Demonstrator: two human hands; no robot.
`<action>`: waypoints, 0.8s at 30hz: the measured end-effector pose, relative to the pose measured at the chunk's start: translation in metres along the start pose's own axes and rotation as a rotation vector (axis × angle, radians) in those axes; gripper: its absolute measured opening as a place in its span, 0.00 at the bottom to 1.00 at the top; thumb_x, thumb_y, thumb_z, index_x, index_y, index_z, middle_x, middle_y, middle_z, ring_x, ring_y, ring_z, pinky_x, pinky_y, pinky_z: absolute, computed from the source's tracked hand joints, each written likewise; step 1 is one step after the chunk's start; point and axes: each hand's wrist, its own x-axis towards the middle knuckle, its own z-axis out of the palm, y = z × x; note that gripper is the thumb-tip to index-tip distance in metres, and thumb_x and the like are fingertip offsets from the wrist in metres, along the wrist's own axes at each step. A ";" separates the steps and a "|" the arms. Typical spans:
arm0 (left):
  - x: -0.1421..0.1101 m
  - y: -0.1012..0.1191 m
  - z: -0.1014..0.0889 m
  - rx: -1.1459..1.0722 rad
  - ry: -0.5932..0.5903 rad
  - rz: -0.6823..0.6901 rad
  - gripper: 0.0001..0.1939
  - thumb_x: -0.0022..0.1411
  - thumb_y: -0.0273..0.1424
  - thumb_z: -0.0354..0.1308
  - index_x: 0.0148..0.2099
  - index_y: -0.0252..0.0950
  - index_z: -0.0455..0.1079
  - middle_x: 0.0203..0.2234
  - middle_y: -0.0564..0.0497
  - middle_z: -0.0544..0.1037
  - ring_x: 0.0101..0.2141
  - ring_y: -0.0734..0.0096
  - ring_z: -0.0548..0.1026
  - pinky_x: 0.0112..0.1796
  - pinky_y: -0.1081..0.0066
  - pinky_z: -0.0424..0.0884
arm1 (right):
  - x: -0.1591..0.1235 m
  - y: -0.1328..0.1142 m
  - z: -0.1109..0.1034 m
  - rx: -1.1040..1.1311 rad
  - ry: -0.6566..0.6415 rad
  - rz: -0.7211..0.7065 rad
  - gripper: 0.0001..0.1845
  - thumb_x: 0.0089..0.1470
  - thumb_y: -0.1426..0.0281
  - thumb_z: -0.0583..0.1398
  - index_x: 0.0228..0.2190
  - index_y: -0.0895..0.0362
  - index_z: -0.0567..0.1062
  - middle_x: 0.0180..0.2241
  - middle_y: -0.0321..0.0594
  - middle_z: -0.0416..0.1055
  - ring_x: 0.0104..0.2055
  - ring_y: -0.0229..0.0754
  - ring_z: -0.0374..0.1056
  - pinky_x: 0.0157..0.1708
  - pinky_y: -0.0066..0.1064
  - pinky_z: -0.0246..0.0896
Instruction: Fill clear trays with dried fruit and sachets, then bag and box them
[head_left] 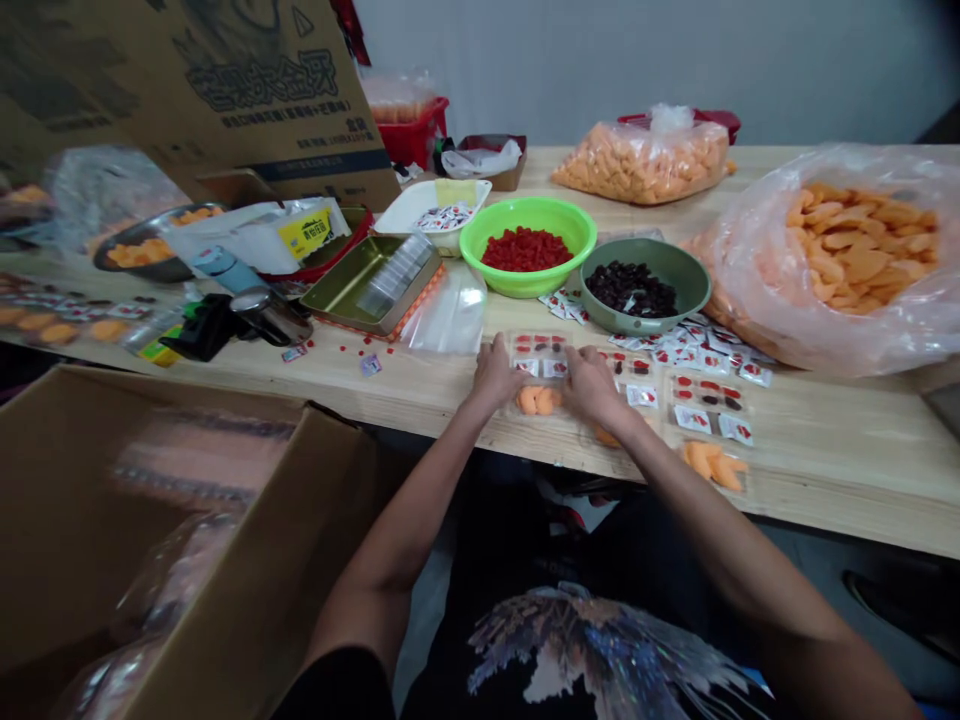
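A clear plastic compartment tray [538,365] lies on the table between my hands, with red and dark pieces at its far end, white sachets in the middle and orange pieces near me. My left hand [496,376] grips its left side, the thumb reaching over toward the sachets. Against the right side my right hand [592,382] closes its fingers on the edge, partly hiding a second filled tray [642,397]. Farther right sits another filled tray [711,432]. Beyond the trays stand a green bowl of red pieces [527,250] and a grey-green bowl of dark pieces [631,290].
Loose white sachets [705,350] spread beside an open bag of orange pieces [862,240]. A tied bag [645,160] stands behind. Left are a metal tin [341,292], a tape dispenser [202,328] and an open cardboard box [300,480] below the table edge.
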 end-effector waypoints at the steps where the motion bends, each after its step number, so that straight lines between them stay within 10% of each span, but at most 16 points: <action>1: -0.003 0.000 0.003 0.080 0.025 0.024 0.41 0.59 0.28 0.65 0.71 0.28 0.52 0.61 0.30 0.65 0.61 0.46 0.66 0.59 0.57 0.64 | -0.001 -0.003 0.004 -0.048 -0.004 0.007 0.34 0.55 0.74 0.58 0.63 0.63 0.65 0.53 0.58 0.66 0.55 0.58 0.65 0.54 0.43 0.62; 9: -0.016 -0.009 0.024 0.397 -0.144 0.348 0.29 0.73 0.35 0.45 0.71 0.27 0.52 0.72 0.34 0.49 0.71 0.48 0.46 0.65 0.52 0.58 | 0.004 -0.017 0.007 -0.087 -0.095 0.010 0.24 0.61 0.68 0.55 0.56 0.69 0.70 0.54 0.62 0.67 0.55 0.55 0.67 0.54 0.39 0.63; 15: -0.013 -0.018 0.027 0.438 -0.054 0.344 0.28 0.73 0.34 0.43 0.72 0.31 0.52 0.71 0.38 0.53 0.71 0.50 0.49 0.66 0.50 0.53 | 0.027 -0.026 0.020 -0.153 0.013 -0.089 0.32 0.71 0.61 0.42 0.70 0.61 0.54 0.72 0.57 0.40 0.73 0.64 0.36 0.67 0.55 0.42; 24: -0.003 -0.016 0.005 0.297 0.093 0.258 0.13 0.70 0.30 0.49 0.52 0.34 0.70 0.51 0.41 0.74 0.53 0.58 0.71 0.54 0.60 0.69 | 0.051 -0.025 0.065 -0.271 0.040 -0.151 0.33 0.70 0.61 0.43 0.71 0.62 0.53 0.73 0.55 0.40 0.74 0.60 0.36 0.69 0.50 0.40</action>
